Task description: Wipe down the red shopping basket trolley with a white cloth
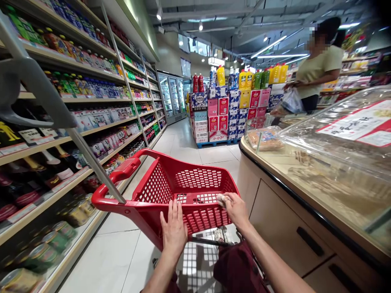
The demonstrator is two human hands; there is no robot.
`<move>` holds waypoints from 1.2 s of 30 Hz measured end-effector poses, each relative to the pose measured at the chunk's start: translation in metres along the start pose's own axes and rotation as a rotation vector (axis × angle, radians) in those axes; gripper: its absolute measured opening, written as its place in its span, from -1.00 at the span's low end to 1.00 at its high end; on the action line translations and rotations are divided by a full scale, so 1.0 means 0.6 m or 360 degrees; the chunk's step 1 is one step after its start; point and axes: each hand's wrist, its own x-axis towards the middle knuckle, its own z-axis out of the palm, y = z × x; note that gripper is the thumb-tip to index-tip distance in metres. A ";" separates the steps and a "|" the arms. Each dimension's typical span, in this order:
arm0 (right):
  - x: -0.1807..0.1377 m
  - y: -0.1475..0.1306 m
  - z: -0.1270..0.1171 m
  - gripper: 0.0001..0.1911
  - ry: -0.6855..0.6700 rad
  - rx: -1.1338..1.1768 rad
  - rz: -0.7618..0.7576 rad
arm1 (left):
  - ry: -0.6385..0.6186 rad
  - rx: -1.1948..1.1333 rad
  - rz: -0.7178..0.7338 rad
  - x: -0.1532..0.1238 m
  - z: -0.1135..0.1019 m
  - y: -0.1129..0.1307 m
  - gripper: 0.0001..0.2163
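A red plastic shopping cart (146,203) stands right in front of me, its basket pierced with small square holes. My left hand (174,228) lies flat against the near side of the basket, fingers stretched out over the rim. At the right part of the same rim, my right hand (235,208) is closed on a crumpled whitish cloth (223,200), which touches the cart's edge. A grey metal pole (97,175) rises from the cart's handle end toward the upper left.
Shelves of bottles and cans (100,97) line the left. A glass-topped wooden counter (275,195) stands close on the right. Ahead are stacked drink cartons (218,118) on a blue pallet. Behind the counter, a person (317,73) holds a plastic bag. Tiled floor (122,244) lies beneath.
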 end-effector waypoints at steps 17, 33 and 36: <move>-0.057 0.090 0.006 -0.47 0.0003 -0.0343 -0.0325 | -0.0007 -0.0023 -0.0024 -0.001 0.002 0.008 -0.41; -0.032 0.117 0.010 -0.51 0.0151 -0.0393 -0.0305 | -0.0046 -0.0002 -0.0006 0.003 -0.002 0.011 -0.40; -0.046 0.064 0.044 -0.50 0.0110 -0.0343 -0.0468 | -0.0050 -0.0008 -0.0049 0.004 -0.001 0.013 -0.40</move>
